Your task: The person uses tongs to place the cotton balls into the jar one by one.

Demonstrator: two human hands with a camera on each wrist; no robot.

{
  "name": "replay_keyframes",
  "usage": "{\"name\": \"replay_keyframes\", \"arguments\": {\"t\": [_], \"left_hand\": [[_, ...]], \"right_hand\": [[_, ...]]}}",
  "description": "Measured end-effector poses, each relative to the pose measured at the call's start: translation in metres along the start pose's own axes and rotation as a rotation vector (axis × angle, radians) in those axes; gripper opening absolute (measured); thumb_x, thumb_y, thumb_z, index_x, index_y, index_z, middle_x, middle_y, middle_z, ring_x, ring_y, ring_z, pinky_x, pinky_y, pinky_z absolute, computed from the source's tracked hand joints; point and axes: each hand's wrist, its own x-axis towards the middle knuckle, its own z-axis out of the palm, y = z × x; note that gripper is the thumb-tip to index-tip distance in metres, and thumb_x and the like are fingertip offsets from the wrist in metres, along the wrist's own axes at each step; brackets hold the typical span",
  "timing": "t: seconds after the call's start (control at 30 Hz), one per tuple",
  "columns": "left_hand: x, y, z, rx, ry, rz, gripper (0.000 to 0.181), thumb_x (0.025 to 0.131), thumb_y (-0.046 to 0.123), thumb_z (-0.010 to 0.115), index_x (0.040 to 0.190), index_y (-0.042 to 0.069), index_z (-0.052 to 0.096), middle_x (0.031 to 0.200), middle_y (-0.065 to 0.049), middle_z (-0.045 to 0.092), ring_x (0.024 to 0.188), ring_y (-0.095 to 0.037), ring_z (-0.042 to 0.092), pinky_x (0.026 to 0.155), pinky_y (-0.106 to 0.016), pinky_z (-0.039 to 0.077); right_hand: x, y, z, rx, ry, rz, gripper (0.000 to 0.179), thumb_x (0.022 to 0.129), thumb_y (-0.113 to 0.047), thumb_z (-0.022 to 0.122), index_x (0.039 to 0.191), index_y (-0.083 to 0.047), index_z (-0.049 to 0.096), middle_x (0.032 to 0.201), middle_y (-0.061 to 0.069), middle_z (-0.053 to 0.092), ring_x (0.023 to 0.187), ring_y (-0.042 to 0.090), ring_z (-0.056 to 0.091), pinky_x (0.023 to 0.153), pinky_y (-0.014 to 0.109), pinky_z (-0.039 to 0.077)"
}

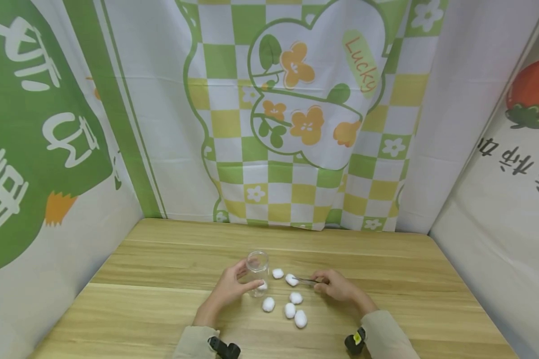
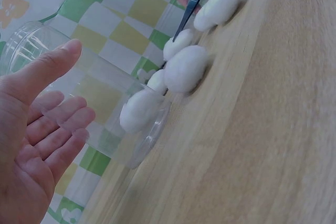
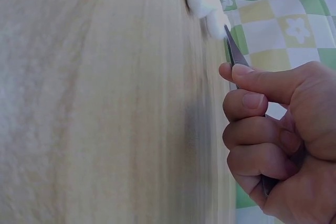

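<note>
A clear jar (image 1: pixel 257 269) stands upright on the table, a white cotton ball (image 2: pixel 140 109) at its bottom. My left hand (image 1: pixel 230 285) curves round the jar's side, thumb in front and fingers behind, as the left wrist view also shows. My right hand (image 1: pixel 337 285) pinches a pair of dark metal tweezers (image 3: pixel 235 53) between thumb and forefinger, the other fingers curled round its rear end. The tweezers' tips are at a cotton ball (image 1: pixel 291 279) right of the jar. Whether they grip it I cannot tell.
Several more cotton balls lie on the wooden table (image 1: pixel 161 269): one (image 1: pixel 277 273) just right of the jar, another (image 1: pixel 268 304) in front of it, and a group (image 1: pixel 289 310) nearer the front. Behind the table hangs a checkered curtain (image 1: pixel 278 199).
</note>
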Motion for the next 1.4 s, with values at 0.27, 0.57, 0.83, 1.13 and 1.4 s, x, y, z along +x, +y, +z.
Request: {"name": "replay_keyframes", "arguments": {"t": [0.27, 0.57, 0.83, 1.13, 1.4], "left_hand": [[0.000, 0.001, 0.000, -0.007, -0.001, -0.001, 0.061, 0.083, 0.024, 0.075, 0.136, 0.007, 0.051, 0.137, -0.018, 0.057, 0.131, -0.039, 0.052, 0.113, -0.050, 0.043], [0.000, 0.001, 0.000, -0.007, 0.002, -0.016, 0.062, 0.083, 0.024, 0.076, 0.137, 0.007, 0.051, 0.138, -0.018, 0.057, 0.131, -0.040, 0.051, 0.114, -0.050, 0.042], [0.000, 0.002, 0.000, -0.006, 0.000, -0.023, 0.065, 0.083, 0.024, 0.075, 0.139, 0.006, 0.048, 0.141, -0.019, 0.054, 0.131, -0.041, 0.051, 0.113, -0.052, 0.043], [0.001, 0.000, 0.001, 0.003, 0.013, -0.012, 0.066, 0.082, 0.026, 0.076, 0.138, 0.004, 0.048, 0.140, -0.020, 0.055, 0.130, -0.041, 0.052, 0.112, -0.051, 0.043], [0.001, -0.001, 0.002, 0.022, 0.022, -0.007, 0.067, 0.083, 0.024, 0.076, 0.139, 0.000, 0.047, 0.138, -0.023, 0.055, 0.128, -0.042, 0.053, 0.111, -0.051, 0.045]], "right_hand": [[-0.002, -0.003, -0.003, 0.016, -0.013, 0.046, 0.030, 0.094, -0.008, 0.056, 0.122, 0.004, 0.059, 0.074, 0.015, 0.062, 0.059, 0.003, 0.041, 0.052, 0.014, 0.034], [-0.003, -0.004, -0.003, 0.027, -0.015, 0.058, 0.031, 0.095, -0.009, 0.055, 0.124, 0.002, 0.058, 0.074, 0.014, 0.061, 0.059, 0.004, 0.041, 0.052, 0.015, 0.035], [-0.004, -0.005, -0.002, 0.024, -0.004, 0.040, 0.030, 0.094, -0.008, 0.055, 0.122, 0.003, 0.059, 0.080, 0.017, 0.064, 0.064, 0.003, 0.045, 0.056, 0.015, 0.040], [-0.006, -0.013, -0.006, 0.042, -0.001, 0.070, 0.029, 0.097, -0.012, 0.054, 0.123, -0.002, 0.060, 0.091, 0.016, 0.064, 0.068, 0.007, 0.046, 0.058, 0.017, 0.041], [-0.005, -0.019, -0.009, 0.030, 0.024, -0.008, 0.027, 0.096, -0.008, 0.054, 0.121, 0.003, 0.059, 0.094, 0.024, 0.065, 0.067, 0.004, 0.047, 0.057, 0.016, 0.042]]}}
